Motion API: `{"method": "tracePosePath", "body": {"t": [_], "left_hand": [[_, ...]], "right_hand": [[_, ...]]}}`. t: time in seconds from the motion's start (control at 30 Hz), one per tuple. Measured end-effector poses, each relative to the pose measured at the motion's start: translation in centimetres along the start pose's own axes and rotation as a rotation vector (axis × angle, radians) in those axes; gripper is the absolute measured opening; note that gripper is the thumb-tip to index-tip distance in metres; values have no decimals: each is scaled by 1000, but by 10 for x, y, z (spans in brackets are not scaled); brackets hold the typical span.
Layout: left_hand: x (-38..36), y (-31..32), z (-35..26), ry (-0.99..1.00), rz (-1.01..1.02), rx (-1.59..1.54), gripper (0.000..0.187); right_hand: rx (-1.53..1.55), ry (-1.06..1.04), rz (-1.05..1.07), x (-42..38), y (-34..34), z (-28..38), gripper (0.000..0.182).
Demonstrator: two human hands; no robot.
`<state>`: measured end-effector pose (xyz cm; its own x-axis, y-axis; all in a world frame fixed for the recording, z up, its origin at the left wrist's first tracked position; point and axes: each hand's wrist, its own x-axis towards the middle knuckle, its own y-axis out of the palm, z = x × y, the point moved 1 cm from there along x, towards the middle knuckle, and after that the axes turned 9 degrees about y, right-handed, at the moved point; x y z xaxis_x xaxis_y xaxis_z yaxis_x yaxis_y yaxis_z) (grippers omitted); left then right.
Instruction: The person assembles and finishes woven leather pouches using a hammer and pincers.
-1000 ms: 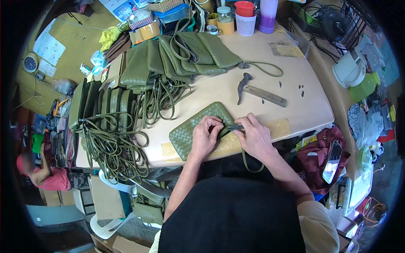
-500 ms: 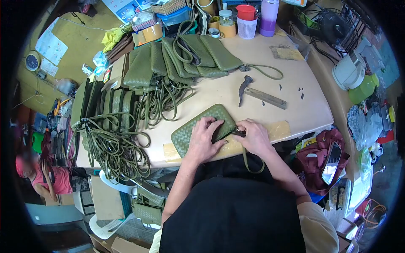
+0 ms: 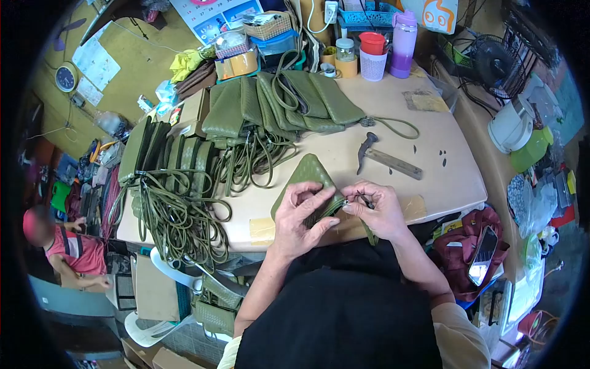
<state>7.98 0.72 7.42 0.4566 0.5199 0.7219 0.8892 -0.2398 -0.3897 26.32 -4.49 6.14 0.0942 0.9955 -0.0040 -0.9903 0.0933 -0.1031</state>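
Near the table's front edge, my left hand (image 3: 301,218) grips a green woven pouch (image 3: 311,169), which is tilted up on one side. At the pouch's right corner my right hand (image 3: 378,211) pinches the strap end and a small metal fitting; a dark piece shows between its fingers. The strap (image 3: 370,234) hangs down below that hand. Behind my right hand lies a hammer (image 3: 387,160). More green pouches (image 3: 283,101) overlap at the back, and others stand in a row at the left with looped straps (image 3: 184,215) piled before them.
At the back are a purple bottle (image 3: 402,49), a red cup (image 3: 372,43) and baskets. A maroon bag (image 3: 461,252) with a phone (image 3: 483,255) sits beyond the right front edge. Another person (image 3: 74,249) is at the far left.
The pouch has been lifted and tilted, and both hands have come up with it. The view has shifted, moving the table's things down. The other person's arms have lowered.
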Motion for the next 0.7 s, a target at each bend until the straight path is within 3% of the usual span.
{"method": "tracePosePath", "body": {"t": [0.03,0.13,0.23,0.37,0.4,0.43,0.5,0.53,0.57,0.6,0.7], "left_hand": [[0,2,0,1,-1,2,45],[-1,11,-3,83,-115,58,21],[-1,13,-7,98,-97,144,15],[-15,-2,-6,41,-96,-15,14],[-9,-7,-14,96,-33,154,29],[-5,-7,-15,99,-31,154,29],[1,-3,-14,18,114,381,54],[4,-9,-7,84,194,390,71],[8,-9,-3,85,190,393,71],[11,-10,-1,93,183,418,71],[21,-12,0,117,134,455,68]], "right_hand": [[23,-28,-2,-2,2,2,22],[35,-62,-13,-3,6,4,20],[8,-78,-45,-2,7,2,19],[-41,-72,-93,2,4,-1,19],[-41,-75,-96,3,2,1,19],[-23,-37,-43,5,0,2,21],[-7,7,18,8,-2,9,22],[-217,-104,-76,12,-2,17,24],[-425,-217,-171,15,0,23,26],[-413,-414,-378,13,9,28,29],[-361,-353,-216,-14,32,24,29]]}}
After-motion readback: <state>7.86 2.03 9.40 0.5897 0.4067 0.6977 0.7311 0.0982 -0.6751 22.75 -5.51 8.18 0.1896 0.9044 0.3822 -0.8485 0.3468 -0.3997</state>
